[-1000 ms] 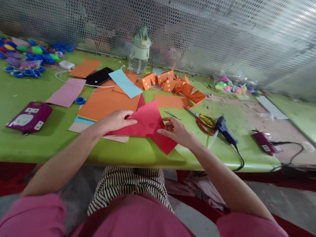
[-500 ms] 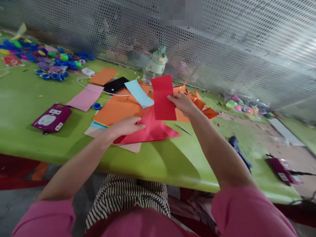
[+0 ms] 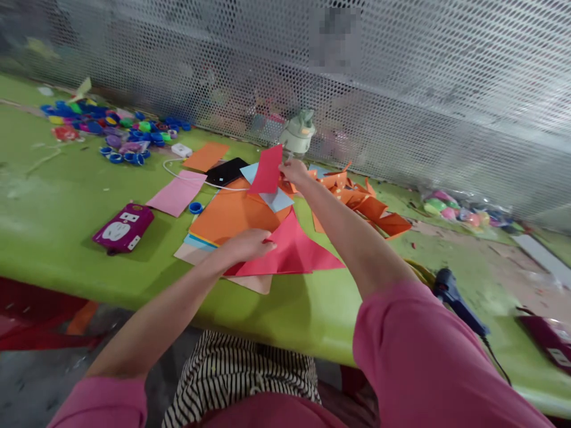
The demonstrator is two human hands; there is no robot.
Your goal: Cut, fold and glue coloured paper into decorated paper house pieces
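My right hand (image 3: 294, 171) pinches the edge of a small red paper rectangle (image 3: 267, 169), held up over a light blue paper strip (image 3: 279, 201). My left hand (image 3: 253, 244) is closed on the left side of a larger red paper sheet (image 3: 297, 249) with pointed corners. Beneath that sheet lies a stack of coloured paper, with an orange sheet (image 3: 227, 217) near the top and a beige sheet (image 3: 256, 284) at the bottom. Cut orange paper pieces (image 3: 357, 193) are heaped beyond my right forearm.
On the left are a purple power strip (image 3: 124, 229), a pink paper (image 3: 177, 193), a blue ring (image 3: 195, 207) and a black phone (image 3: 226, 172). A bottle (image 3: 298, 132) stands by the perforated metal panel (image 3: 214, 77). A glue gun (image 3: 459, 300) lies right.
My right hand has carried the small red rectangle away from me and to the left, over the blue strip. My left hand stays on the larger red sheet. The view has shifted slightly.
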